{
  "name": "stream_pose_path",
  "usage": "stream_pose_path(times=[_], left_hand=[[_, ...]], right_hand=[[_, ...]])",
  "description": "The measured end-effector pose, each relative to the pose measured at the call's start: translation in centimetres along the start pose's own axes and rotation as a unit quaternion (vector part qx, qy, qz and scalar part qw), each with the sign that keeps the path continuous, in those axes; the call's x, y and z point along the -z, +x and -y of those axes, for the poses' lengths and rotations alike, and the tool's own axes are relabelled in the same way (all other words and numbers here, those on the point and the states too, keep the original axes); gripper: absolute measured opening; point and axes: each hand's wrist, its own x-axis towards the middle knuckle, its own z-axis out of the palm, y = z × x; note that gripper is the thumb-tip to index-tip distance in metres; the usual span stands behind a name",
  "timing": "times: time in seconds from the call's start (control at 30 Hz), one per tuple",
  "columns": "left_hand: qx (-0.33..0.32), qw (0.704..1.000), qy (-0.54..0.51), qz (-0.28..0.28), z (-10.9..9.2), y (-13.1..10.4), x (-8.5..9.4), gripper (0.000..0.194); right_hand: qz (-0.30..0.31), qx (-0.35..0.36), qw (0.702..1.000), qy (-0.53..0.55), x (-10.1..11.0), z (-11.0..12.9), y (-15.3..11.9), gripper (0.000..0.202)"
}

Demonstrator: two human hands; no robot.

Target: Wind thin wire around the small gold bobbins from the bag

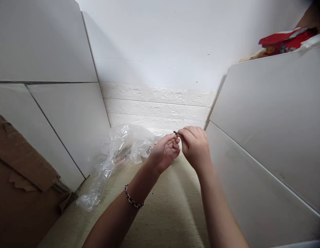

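Note:
My left hand (163, 154) is turned palm up, its fingers curled and its thumb against a small dark piece (175, 133). From the other side my right hand (196, 144) pinches the same piece with thumb and forefinger, so the fingertips of both hands nearly meet. The piece is too small for me to tell its kind. Something tan shows among the left fingers, partly hidden. Behind the left hand lies a clear plastic bag (121, 151), crumpled, with small mixed bits (149, 149) beside it.
White cabinets stand close on the left (62, 117) and right (268, 137). A white brick-pattern wall (160, 103) closes off the back. Brown cardboard (23, 193) leans at lower left. A red package (289, 43) lies atop the right cabinet. The floor (165, 210) is pale.

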Motion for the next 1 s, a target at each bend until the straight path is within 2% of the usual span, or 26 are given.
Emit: stream_pose_path(times=[0.07, 0.17, 0.27, 0.33, 0.47, 0.53, 0.67, 0.77, 0.87, 1.0], left_hand=[[-0.032, 0.999, 0.018, -0.013, 0.1, 0.1, -0.1, 0.008], [-0.134, 0.986, 0.097, -0.003, 0.4, 0.1, -0.4, 0.01], [-0.23, 0.957, 0.178, -0.006, 0.5, -0.1, -0.5, 0.009], [-0.286, 0.926, 0.242, -0.045, 0.6, -0.2, -0.5, 0.011], [-0.387, 0.828, 0.389, -0.116, 0.6, -0.4, -0.1, 0.015], [-0.431, 0.774, 0.446, -0.127, 0.4, -0.5, -0.1, 0.012], [-0.528, 0.644, 0.536, -0.138, -0.3, -0.7, -0.1, 0.007], [-0.569, 0.56, 0.584, -0.144, -0.7, -0.7, 0.1, 0.005], [-0.588, 0.502, 0.616, -0.149, -1.0, -0.6, 0.3, 0.005], [-0.599, 0.46, 0.638, -0.151, -1.2, -0.3, 0.7, 0.005]], right_hand=[[0.008, -0.023, 0.999, 0.048, 0.1, 0.0, 0.1, 0.011], [-0.005, -0.058, 0.991, 0.124, 0.4, 0.2, 0.3, 0.012], [-0.019, -0.084, 0.979, 0.186, 0.8, 0.6, 0.4, 0.012], [-0.027, -0.099, 0.972, 0.213, 1.0, 0.8, 0.5, 0.011], [-0.027, -0.13, 0.96, 0.246, 1.2, 0.9, 0.6, 0.01], [-0.029, -0.141, 0.956, 0.256, 1.2, 1.0, 0.6, 0.01], [-0.036, -0.159, 0.951, 0.263, 1.4, 1.3, 0.7, 0.01], [-0.041, -0.181, 0.947, 0.261, 1.5, 1.8, 0.7, 0.01], [-0.044, -0.201, 0.944, 0.258, 1.3, 2.1, 0.7, 0.01], [-0.053, -0.222, 0.941, 0.249, 0.8, 2.3, 0.7, 0.01]])
